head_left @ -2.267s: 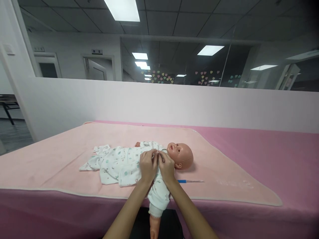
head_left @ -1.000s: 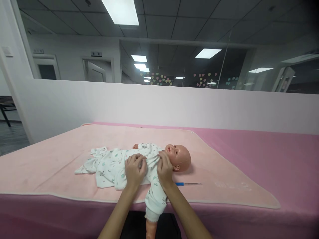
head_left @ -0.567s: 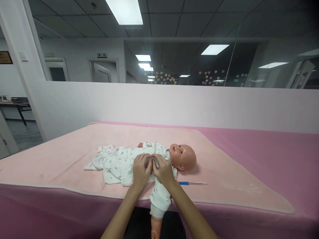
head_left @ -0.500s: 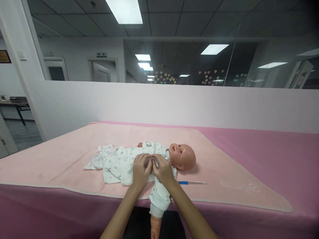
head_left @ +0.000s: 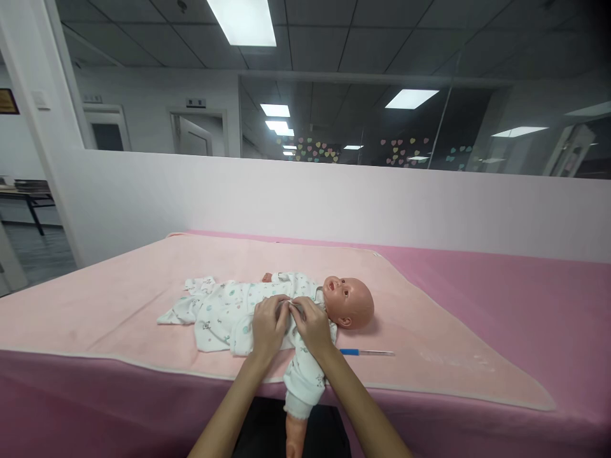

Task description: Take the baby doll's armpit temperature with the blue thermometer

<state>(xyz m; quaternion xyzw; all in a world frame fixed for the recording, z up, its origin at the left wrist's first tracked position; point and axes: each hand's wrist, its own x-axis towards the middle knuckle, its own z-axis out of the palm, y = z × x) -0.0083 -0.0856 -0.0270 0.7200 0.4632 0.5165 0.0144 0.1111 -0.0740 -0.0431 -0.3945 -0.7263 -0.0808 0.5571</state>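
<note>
A baby doll (head_left: 351,302) lies on its back, its head to the right, dressed in a white patterned baby outfit (head_left: 222,318). Over the doll's chest, my left hand (head_left: 270,323) pinches the front of the outfit. Right beside it, my right hand (head_left: 309,321) pinches the same cloth, and the fingertips of both hands nearly meet. What exactly sits between the fingertips is too small to make out. One sleeved doll arm (head_left: 296,426) hangs over the table's front edge between my forearms. The outfit's legs lie flat to the left.
A blue-handled pen-like tool (head_left: 351,352) rests near my right forearm. Beneath the doll, a peach mat (head_left: 119,286) covers part of the pink-covered table (head_left: 539,318). A low white wall (head_left: 334,203) with glass above runs along the back.
The view has tilted slightly. Both hands stay at the doll's chest with only a small shift of the fingers on the cloth.
</note>
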